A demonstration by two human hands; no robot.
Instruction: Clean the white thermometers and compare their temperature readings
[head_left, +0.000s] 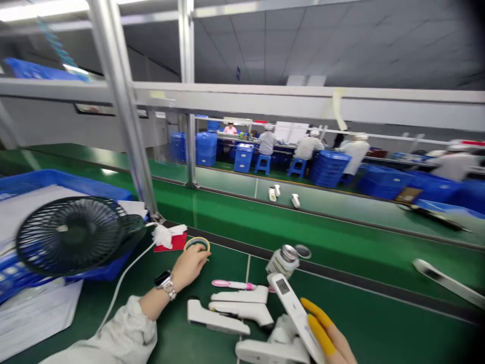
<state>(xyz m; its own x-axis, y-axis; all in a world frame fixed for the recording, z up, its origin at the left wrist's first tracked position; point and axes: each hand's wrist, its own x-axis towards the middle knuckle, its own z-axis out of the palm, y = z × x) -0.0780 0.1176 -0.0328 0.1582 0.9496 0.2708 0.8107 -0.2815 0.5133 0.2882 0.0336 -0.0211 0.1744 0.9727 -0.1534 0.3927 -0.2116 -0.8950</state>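
Observation:
My left hand point(190, 264), with a watch on the wrist, reaches to a roll of tape point(197, 239) lying on the green bench. Its fingers are curled at the near side of the ring, and the fingertips are partly hidden. In my right hand point(329, 333), with yellow covers on the fingers, is a white handheld infrared thermometer point(297, 308), tilted, its small grey display facing up. Several similar white thermometers point(217, 317) lie between my hands. Beyond them is a pink-and-white pen-like tool point(233, 285). A metal-topped jar point(283, 262) with its lid open stands behind the held thermometer.
A black fan point(71, 235) and a blue crate point(56, 177) with papers occupy the left side. A white cable point(125, 275) crosses the bench there. A metal post point(125, 101) rises ahead. White devices point(272, 193) lie on the green conveyor; people in white point(308, 146) sit beyond.

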